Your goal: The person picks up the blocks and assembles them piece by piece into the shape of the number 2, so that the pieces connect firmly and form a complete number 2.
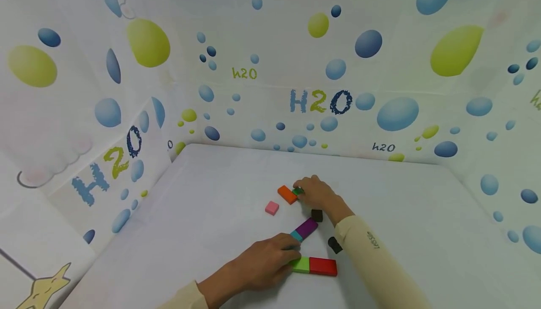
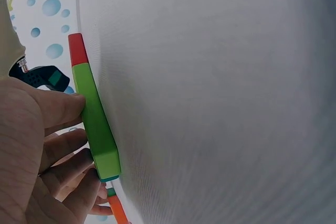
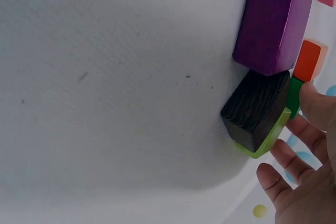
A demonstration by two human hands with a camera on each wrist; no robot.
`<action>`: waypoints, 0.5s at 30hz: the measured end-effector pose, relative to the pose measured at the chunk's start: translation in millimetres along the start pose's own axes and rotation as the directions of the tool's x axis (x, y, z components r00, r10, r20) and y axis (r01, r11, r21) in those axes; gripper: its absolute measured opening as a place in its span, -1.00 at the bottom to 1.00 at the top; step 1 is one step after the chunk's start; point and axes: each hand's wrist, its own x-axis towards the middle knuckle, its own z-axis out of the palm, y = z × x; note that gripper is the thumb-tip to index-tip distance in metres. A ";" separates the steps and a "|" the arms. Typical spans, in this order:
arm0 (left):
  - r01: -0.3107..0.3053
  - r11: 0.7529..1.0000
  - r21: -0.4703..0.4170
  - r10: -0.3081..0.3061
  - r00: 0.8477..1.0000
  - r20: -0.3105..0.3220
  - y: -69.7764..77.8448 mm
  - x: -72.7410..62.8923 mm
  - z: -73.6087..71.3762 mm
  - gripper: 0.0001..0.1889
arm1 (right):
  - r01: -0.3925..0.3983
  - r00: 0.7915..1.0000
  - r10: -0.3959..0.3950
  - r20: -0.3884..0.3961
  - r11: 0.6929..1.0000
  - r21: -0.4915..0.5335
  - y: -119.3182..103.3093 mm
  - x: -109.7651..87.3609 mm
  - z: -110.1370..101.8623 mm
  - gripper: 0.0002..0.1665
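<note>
In the head view my left hand (image 1: 267, 261) lies low over the table, its thumb touching a light green block (image 1: 301, 265). That block sits end to end with a red block (image 1: 323, 266). The fingertips reach a teal block (image 1: 296, 236), which meets a purple block (image 1: 307, 227). Farther back, my right hand (image 1: 317, 194) pinches a small green block (image 1: 297, 190) against the end of an orange block (image 1: 288, 195). A black block (image 1: 316, 215) stands below that palm. Behind it, the right wrist view shows another light green piece (image 3: 268, 140).
A pink block (image 1: 272, 208) lies left of the orange one. A small black device (image 1: 335, 244) shows beside the right sleeve. The white tabletop (image 1: 211, 182) ends at a printed cloth wall (image 1: 274, 41) behind and at both sides.
</note>
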 end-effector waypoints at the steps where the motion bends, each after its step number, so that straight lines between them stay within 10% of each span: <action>1: -0.002 1.000 0.001 0.002 1.000 -0.002 0.1 -0.1 -0.1 -0.68 | 0.004 1.000 -0.004 -0.002 1.000 -0.007 0.3 0.2 0.1 -0.58; 15: 0.004 1.000 -0.012 -0.004 1.000 -0.001 0.2 -0.6 -0.5 -0.69 | 0.044 0.999 -0.043 0.007 0.998 -0.044 1.8 1.1 -5.4 -0.63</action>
